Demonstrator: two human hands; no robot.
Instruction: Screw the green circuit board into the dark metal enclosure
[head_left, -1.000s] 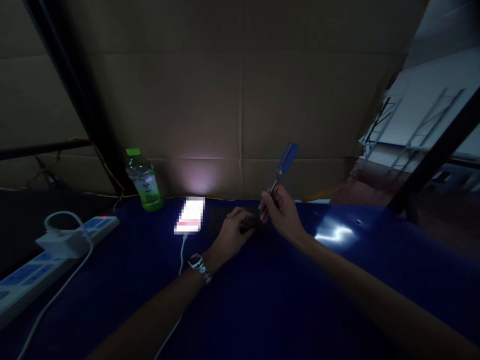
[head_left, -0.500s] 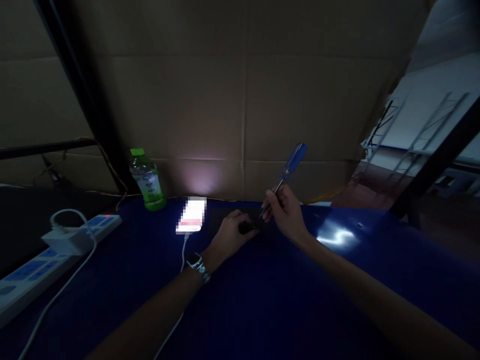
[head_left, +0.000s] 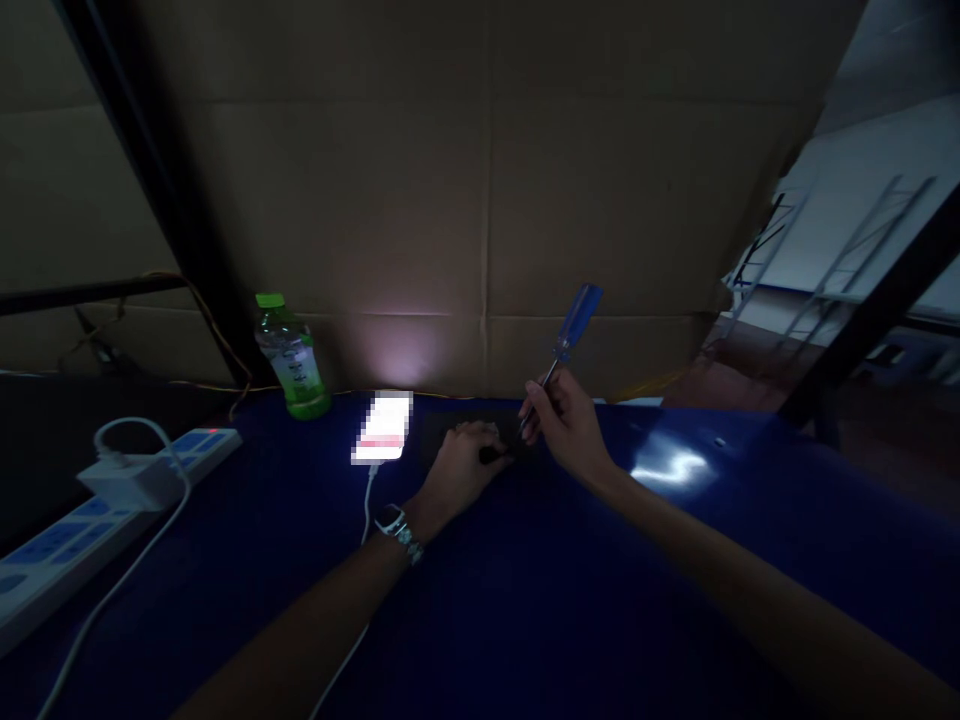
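Observation:
My right hand grips the metal shaft of a screwdriver whose blue handle points up and to the right. The shaft's lower end slants down toward a dark flat piece on the blue table. Just left of the tip, my left hand rests at the dark piece with its fingers bent and thumb toward the forefinger, round a small dark object too dim to make out. A watch and a bracelet are on the left wrist.
A lit phone with a white cable lies left of my hands. Behind it stands a green-capped bottle. A white power strip with a plugged-in adapter runs along the left. A brown panel rises behind the table.
The screwdriver and my right hand have shifted slightly left, the handle a little more than the fingers. My left hand stays at nearly the same place, and the view has moved slightly.

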